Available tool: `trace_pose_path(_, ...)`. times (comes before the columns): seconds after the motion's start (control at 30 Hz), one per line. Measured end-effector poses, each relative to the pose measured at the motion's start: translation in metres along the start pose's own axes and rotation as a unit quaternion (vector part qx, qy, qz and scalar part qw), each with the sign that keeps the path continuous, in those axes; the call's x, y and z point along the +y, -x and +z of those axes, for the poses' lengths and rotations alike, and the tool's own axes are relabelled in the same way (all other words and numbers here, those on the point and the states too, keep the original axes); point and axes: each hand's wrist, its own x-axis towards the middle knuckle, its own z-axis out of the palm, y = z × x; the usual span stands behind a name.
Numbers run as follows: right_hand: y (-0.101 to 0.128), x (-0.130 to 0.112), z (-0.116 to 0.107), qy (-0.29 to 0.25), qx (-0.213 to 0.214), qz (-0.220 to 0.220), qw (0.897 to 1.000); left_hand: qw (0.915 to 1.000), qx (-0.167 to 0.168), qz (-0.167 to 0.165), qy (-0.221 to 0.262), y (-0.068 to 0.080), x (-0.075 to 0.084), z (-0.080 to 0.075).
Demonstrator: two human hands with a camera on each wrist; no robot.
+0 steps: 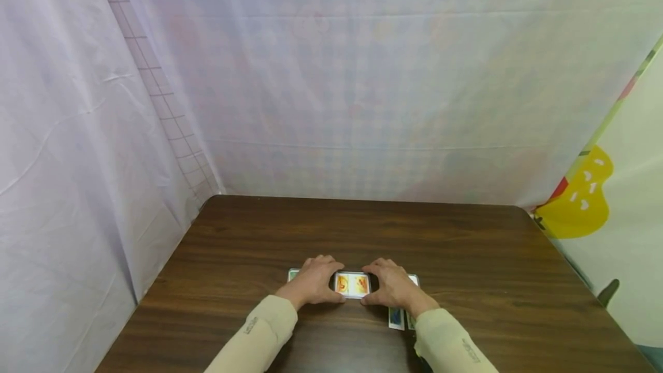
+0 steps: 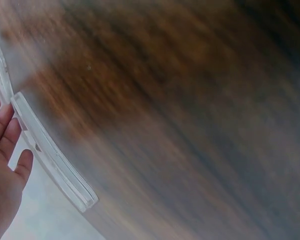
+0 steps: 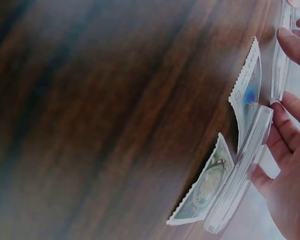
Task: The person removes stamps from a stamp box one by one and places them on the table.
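White sheeting (image 1: 67,148) hangs to your left and ahead. Your left hand (image 1: 313,281) and right hand (image 1: 395,288) rest on the dark wood-grain table (image 1: 466,258), fingers curled over a clear card case (image 1: 353,285) showing orange artwork, gripping its ends. Two perforated picture cards (image 1: 399,318) lie just under your right wrist. A yellow-patterned panel (image 1: 585,194) stands right.

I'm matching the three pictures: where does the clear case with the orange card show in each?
Head: clear case low centre, between both hands.
Left wrist: its clear edge at lower left, by the left hand.
Right wrist: clear edge at lower right, by the right hand.
Shared landmark: the dark wooden table.
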Motion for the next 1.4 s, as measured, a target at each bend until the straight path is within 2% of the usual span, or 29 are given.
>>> trace_pose_path(0.3, -0.002, 0.0, 0.0, 0.004, 0.003, -0.004, 1.0, 0.9999, -0.007, -0.004, -0.013, -0.003, 0.0, 0.001)
trace_pose_path(0.73, -0.004, -0.002, -0.005, 0.013, -0.017, -0.001, 1.0, 0.9996, -0.017, -0.002, -0.024, -0.008, 0.0, 0.004)
trace_pose_path(1.0, -0.005, -0.004, -0.005, 0.01, -0.027, 0.013, 1.0, 0.9994, -0.029, -0.012, -0.017, -0.009, 0.001, 0.004)
trace_pose_path(1.4, -0.004, -0.003, -0.005, 0.014, -0.026, 0.009, 1.0, 0.9996, -0.027, -0.001, -0.011, -0.01, 0.001, 0.003)
